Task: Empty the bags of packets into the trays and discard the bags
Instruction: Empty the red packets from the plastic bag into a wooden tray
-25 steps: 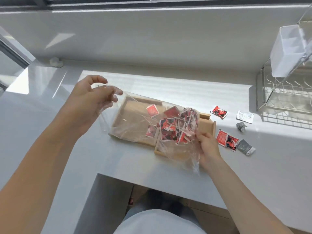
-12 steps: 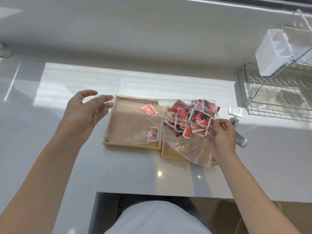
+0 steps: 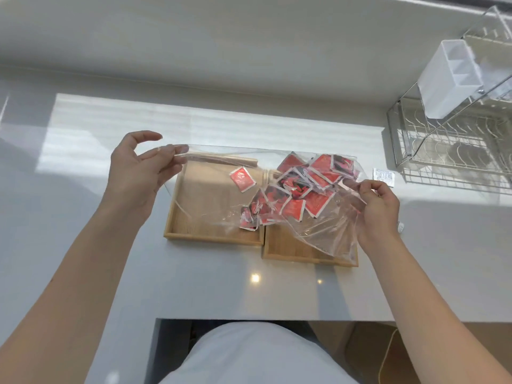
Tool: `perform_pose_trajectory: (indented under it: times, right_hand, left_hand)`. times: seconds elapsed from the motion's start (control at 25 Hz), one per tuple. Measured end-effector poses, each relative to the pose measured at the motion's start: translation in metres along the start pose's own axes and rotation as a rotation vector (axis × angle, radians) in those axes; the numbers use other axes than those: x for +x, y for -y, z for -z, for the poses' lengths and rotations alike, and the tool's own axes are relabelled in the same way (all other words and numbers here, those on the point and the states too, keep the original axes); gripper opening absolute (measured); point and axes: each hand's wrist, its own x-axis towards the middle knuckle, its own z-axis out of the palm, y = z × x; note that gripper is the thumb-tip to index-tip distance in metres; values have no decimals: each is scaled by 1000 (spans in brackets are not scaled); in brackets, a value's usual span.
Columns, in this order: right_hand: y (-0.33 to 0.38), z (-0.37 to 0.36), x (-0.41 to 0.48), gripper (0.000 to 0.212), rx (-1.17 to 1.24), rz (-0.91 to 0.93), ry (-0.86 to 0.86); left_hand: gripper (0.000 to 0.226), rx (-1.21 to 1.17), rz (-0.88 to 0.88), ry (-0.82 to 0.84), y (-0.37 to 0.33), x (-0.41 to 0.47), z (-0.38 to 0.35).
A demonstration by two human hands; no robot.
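Note:
A clear plastic bag [image 3: 210, 195] is stretched flat above two wooden trays. My left hand [image 3: 138, 173] pinches its left corner and my right hand [image 3: 379, 209] grips its crumpled right side. Several red packets [image 3: 302, 189] are bunched inside the bag toward the right, and one red packet [image 3: 242, 179] lies apart from them, further left. The left tray [image 3: 213, 236] and the right tray [image 3: 307, 254] sit side by side on the white counter under the bag. Whether any packet lies in a tray I cannot tell through the plastic.
A white packet [image 3: 383, 177] lies on the counter right of the bag. A wire dish rack [image 3: 448, 156] with a white plastic holder [image 3: 446, 79] stands at the far right. The counter edge [image 3: 249, 317] runs just in front of my body.
The bag has been pulled wider and flatter between my hands. The packets have slid from the right end toward the middle of the bag. The camera view has shifted closer.

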Motion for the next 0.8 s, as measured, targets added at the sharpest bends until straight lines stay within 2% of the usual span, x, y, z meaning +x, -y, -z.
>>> perform_pose_trajectory:
  times: [0.32, 0.8]
  right_hand:
    - [6, -6, 1, 23, -52, 23, 29]
    - [21, -11, 5, 22, -22, 112, 36]
  left_hand:
    - [20, 4, -80, 21, -1, 15, -6]
    - [20, -28, -25, 48, 2, 24, -5]
